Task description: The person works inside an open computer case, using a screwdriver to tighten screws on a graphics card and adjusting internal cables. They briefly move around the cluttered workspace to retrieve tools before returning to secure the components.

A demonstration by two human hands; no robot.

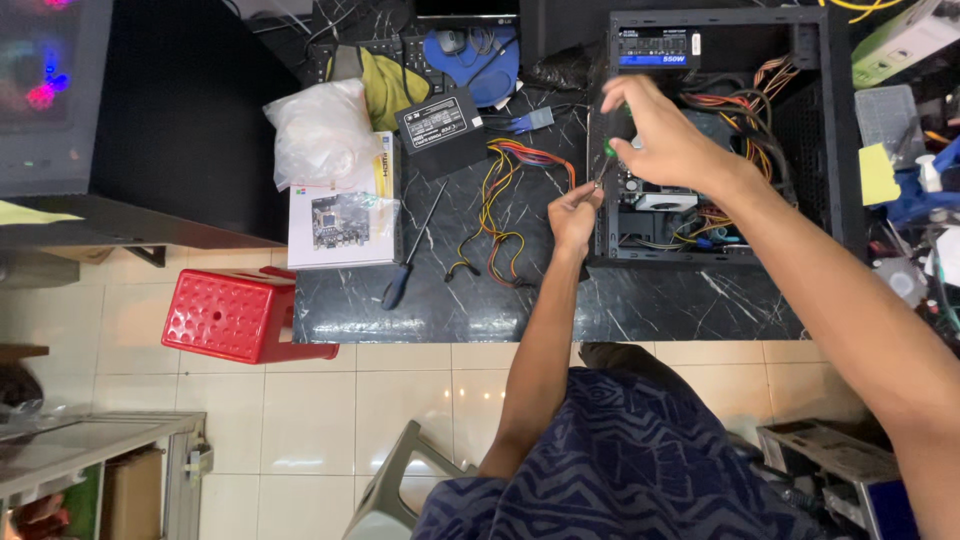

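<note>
An open black computer case [830,120] lies on the dark marble table [650,310], its inside full of coloured cables. My right hand [665,135] grips a screwdriver with a green and black handle [612,145] at the case's left edge. My left hand [573,215] pinches the screwdriver's shaft near its tip, just left of the case frame. The tip itself is hidden between my fingers and the case.
A loose power supply [440,120] with a bundle of coloured wires [495,215] lies left of the case. A second screwdriver [410,255], a motherboard box [342,210] and a plastic bag [320,130] lie further left. A red stool [235,315] stands beside the table.
</note>
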